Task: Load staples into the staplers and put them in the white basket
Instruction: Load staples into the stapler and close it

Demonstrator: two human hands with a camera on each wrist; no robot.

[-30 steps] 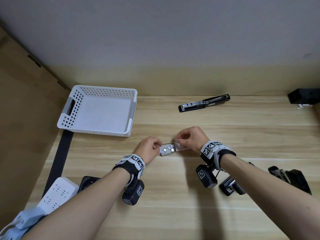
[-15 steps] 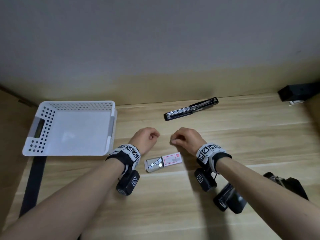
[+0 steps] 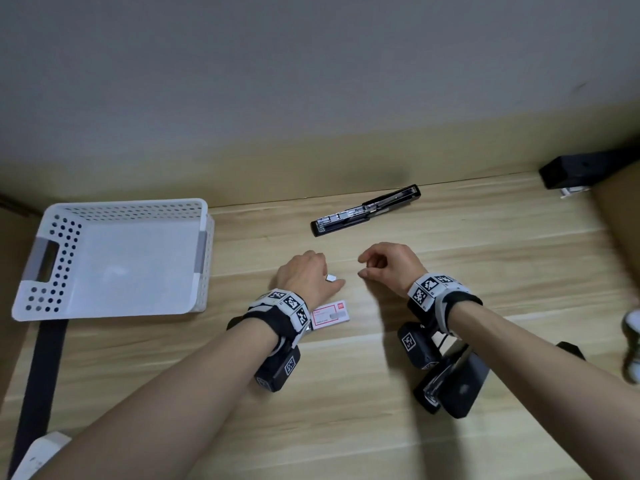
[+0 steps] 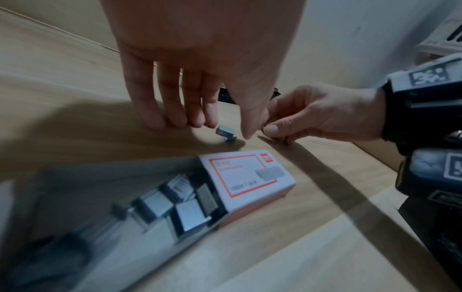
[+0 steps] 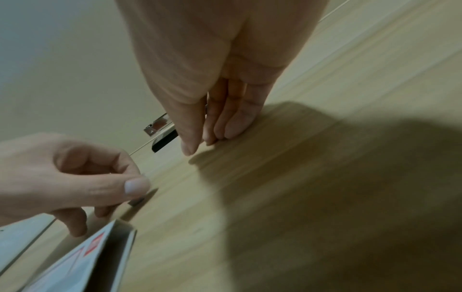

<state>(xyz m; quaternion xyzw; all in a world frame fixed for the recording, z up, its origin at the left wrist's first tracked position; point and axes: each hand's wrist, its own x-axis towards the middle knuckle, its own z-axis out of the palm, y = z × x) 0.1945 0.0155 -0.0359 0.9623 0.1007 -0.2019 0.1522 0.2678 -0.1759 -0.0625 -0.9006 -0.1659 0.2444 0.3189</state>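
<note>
A person's left hand (image 3: 308, 278) points fingers-down at the wooden counter (image 3: 485, 258), grip loose, thumb and forefinger either side of a short staple strip (image 3: 331, 277) lying there. The right hand (image 3: 391, 268) curls nearby; whether its grip holds anything I cannot tell. The half-open staple box (image 3: 329, 315) lies by the left wrist, an opened stapler (image 3: 367, 209) near the wall, the white basket (image 3: 131, 212) at left.

Open black stapler (image 3: 367, 210) flat at the back; white basket (image 3: 128, 204) at left (perforated); staple box (image 3: 330, 314) half open.
</note>
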